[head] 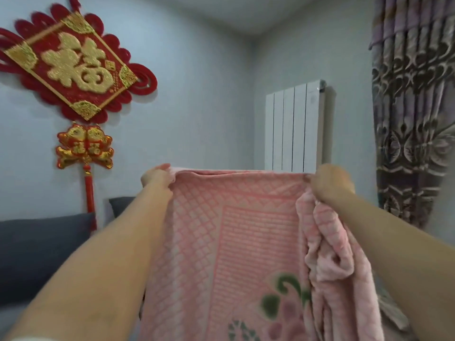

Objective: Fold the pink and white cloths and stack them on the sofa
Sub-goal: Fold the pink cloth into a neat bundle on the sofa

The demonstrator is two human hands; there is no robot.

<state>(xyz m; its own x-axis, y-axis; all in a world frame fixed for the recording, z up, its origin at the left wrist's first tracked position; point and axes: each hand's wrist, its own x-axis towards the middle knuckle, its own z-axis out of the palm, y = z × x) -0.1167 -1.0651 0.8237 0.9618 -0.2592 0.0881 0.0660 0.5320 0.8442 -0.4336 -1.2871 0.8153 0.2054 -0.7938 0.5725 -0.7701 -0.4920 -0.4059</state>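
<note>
Hanging pink cloth [236, 242] hiding radiator [294, 126] base, sofa [41, 252] left, curtain [413, 119] right

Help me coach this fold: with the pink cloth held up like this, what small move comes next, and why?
Probably bring the left hand across to the right hand, halving the pink cloth. Both hands grip its top edge, stretched between them, and extra fabric is already bunched under the right hand.

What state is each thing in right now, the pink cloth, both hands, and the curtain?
Pink quilted cloth with flower print: held up by its top edge, hanging, bunched on the right side.
Left hand: grips the cloth's top left corner.
Right hand: grips the top right, with gathered folds below it.
Patterned grey curtain: hanging down at the right.
</note>
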